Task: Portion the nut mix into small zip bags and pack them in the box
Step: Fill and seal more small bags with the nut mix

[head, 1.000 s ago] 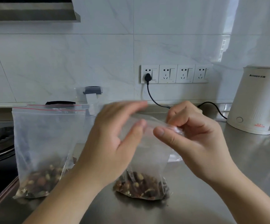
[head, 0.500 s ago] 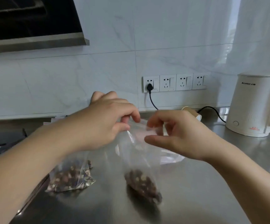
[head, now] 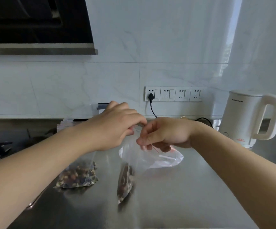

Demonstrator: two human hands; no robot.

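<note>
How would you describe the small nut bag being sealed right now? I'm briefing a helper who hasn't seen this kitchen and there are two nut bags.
Start at the white electric kettle on the steel counter and look left to the two hands. The small clear zip bag of nuts hangs from the left hand and right hand, which pinch its top. Unlike the larger clear nut bag standing further left, it is narrow and held.

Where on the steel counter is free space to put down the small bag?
Bare counter lies in front of the kettle, right of the hanging small bag. Crowded: the left, with the big nut bag, and behind, the empty bags.
</note>
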